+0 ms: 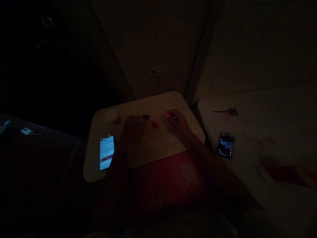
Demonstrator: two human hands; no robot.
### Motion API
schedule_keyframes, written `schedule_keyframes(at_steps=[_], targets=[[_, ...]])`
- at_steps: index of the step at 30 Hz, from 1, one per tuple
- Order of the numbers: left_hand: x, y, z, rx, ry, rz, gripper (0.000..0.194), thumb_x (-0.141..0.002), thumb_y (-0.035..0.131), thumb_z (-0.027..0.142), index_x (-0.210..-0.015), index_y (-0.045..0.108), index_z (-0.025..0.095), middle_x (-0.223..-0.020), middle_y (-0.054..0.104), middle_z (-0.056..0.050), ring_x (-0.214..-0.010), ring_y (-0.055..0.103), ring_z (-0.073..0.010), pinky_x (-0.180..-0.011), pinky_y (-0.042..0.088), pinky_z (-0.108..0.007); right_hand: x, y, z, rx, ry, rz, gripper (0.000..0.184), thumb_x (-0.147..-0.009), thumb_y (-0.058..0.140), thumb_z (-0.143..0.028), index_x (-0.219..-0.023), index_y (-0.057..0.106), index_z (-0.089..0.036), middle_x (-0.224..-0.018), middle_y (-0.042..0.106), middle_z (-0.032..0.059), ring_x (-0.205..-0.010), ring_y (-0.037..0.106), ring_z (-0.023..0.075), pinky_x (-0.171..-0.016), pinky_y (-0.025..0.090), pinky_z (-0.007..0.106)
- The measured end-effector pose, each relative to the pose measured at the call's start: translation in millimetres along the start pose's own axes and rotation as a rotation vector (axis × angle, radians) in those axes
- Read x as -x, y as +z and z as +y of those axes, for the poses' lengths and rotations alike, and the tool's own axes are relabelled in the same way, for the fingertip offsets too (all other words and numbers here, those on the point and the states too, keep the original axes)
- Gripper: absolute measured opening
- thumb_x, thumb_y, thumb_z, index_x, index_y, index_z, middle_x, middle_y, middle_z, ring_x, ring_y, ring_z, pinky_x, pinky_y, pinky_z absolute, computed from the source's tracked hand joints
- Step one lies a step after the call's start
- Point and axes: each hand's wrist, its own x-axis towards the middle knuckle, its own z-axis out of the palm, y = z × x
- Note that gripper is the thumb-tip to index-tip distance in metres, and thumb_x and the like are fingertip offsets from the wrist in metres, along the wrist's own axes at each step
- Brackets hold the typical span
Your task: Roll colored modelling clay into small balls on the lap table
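Note:
The room is very dark. On a small wooden table (135,157), my right hand (179,124) is closed, with a bright red lump (167,114) pinched at its fingertips. My left hand (131,127) is low over the table, further left; its fingers are too dim to make out. A dull greenish lump (140,122) shows at its fingers, and a dark blue lump (146,116) lies just beyond them. Between the hands rests another red lump (155,124). An orange lump (143,138) sits nearer to me, right of my left wrist.
A pale round container (111,116) stands at the table's back left. A lit phone (106,153) lies beside my left forearm. On the pale surface at right are scissors (229,111) and a second phone (225,148). A wall socket (156,70) with a cable is behind the table.

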Motion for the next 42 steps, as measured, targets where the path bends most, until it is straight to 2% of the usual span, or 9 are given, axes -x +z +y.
schedule_keyframes(at_steps=[3, 8, 17, 21, 25, 30, 34, 38, 42], targets=[[8.6, 0.5, -2.8, -0.024, -0.017, -0.041, 0.033, -0.078, 0.068, 0.023, -0.111, 0.072, 0.017, -0.114, 0.068, -0.012, -0.106, 0.065, -0.0289, -0.103, 0.051, -0.047, 8.2, 6.1, 0.1, -0.190, 0.142, 0.003, 0.025, -0.096, 0.060, -0.046, -0.100, 0.065, -0.021, -0.094, 0.067, 0.0050, -0.082, 0.064, 0.0177, -0.076, 0.053, 0.032], [15.9, 6.4, -0.6, -0.023, -0.050, 0.007, 0.016, -0.081, 0.067, 0.022, -0.095, 0.074, 0.019, -0.101, 0.071, -0.011, -0.097, 0.065, -0.0280, -0.095, 0.052, -0.044, 20.8, 14.4, 1.1, -0.413, 0.335, -0.002, 0.031, -0.090, 0.066, -0.053, -0.101, 0.060, -0.024, -0.097, 0.066, 0.0026, -0.076, 0.067, 0.0160, -0.062, 0.052, 0.028], [16.3, 12.3, 5.6, -0.079, -0.037, 0.040, 0.013, -0.086, 0.059, 0.026, -0.081, 0.069, 0.020, -0.092, 0.069, -0.010, -0.089, 0.062, -0.0268, -0.089, 0.050, -0.043, 28.1, 18.2, 0.0, -0.398, 0.299, -0.033, 0.028, -0.090, 0.067, -0.049, -0.099, 0.062, -0.023, -0.087, 0.067, 0.0020, -0.066, 0.063, 0.0141, -0.058, 0.048, 0.027], [14.4, 5.0, 0.9, -0.079, -0.093, 0.152, 0.012, -0.086, 0.060, 0.028, -0.077, 0.062, 0.020, -0.089, 0.066, -0.009, -0.087, 0.060, -0.0256, -0.089, 0.050, -0.041, 30.2, 17.0, 1.4, -0.385, 0.324, -0.017, 0.029, -0.089, 0.067, -0.050, -0.098, 0.062, -0.023, -0.086, 0.067, 0.0015, -0.067, 0.062, 0.0140, -0.059, 0.047, 0.026], [12.7, 0.9, 7.6, 0.167, -0.201, 0.270, 0.006, -0.085, 0.058, 0.024, -0.089, 0.061, 0.021, -0.091, 0.067, -0.006, -0.085, 0.062, -0.0213, -0.083, 0.053, -0.036, 33.0, 14.4, 2.5, -0.342, 0.327, 0.001, 0.029, -0.089, 0.068, -0.050, -0.097, 0.064, -0.023, -0.086, 0.067, 0.0016, -0.070, 0.062, 0.0143, -0.061, 0.049, 0.026], [13.8, 4.2, 26.4, 0.677, -0.252, 0.295, 0.041, -0.088, 0.063, 0.033, -0.127, 0.055, 0.024, -0.082, 0.067, 0.000, -0.061, 0.060, -0.0133, -0.057, 0.050, -0.025, 36.8, 16.4, 3.0, -0.344, 0.329, -0.009, 0.032, -0.086, 0.070, -0.052, -0.095, 0.065, -0.022, -0.085, 0.068, 0.0022, -0.070, 0.061, 0.0146, -0.062, 0.050, 0.027], [18.2, 8.1, 32.9, 0.727, -0.251, 0.270, 0.042, -0.087, 0.069, 0.047, -0.117, 0.067, 0.019, -0.081, 0.068, -0.002, -0.061, 0.060, -0.0116, -0.054, 0.049, -0.021, 41.1, 20.6, 9.7, -0.318, 0.337, -0.028, 0.033, -0.086, 0.070, -0.053, -0.094, 0.066, -0.022, -0.085, 0.068, 0.0025, -0.070, 0.062, 0.0152, -0.062, 0.050, 0.027], [23.6, 13.8, 31.5, 0.731, -0.312, 0.307, 0.044, -0.084, 0.072, 0.048, -0.117, 0.068, 0.019, -0.084, 0.070, -0.003, -0.067, 0.063, -0.0132, -0.060, 0.053, -0.022, 45.0, 21.8, 16.9, -0.278, 0.343, -0.045, 0.030, -0.089, 0.067, -0.052, -0.096, 0.066, -0.022, -0.081, 0.067, 0.0012, -0.068, 0.063, 0.0154, -0.061, 0.049, 0.027], [26.9, 19.1, 27.9, 0.757, -0.344, 0.284, 0.037, -0.087, 0.067, 0.050, -0.107, 0.068, 0.019, -0.082, 0.070, -0.003, -0.065, 0.063, -0.0131, -0.056, 0.050, -0.022, 45.5, 21.2, 17.0, -0.284, 0.337, -0.033, 0.030, -0.090, 0.067, -0.051, -0.094, 0.066, -0.021, -0.079, 0.066, 0.0009, -0.067, 0.061, 0.0151, -0.062, 0.048, 0.027]])
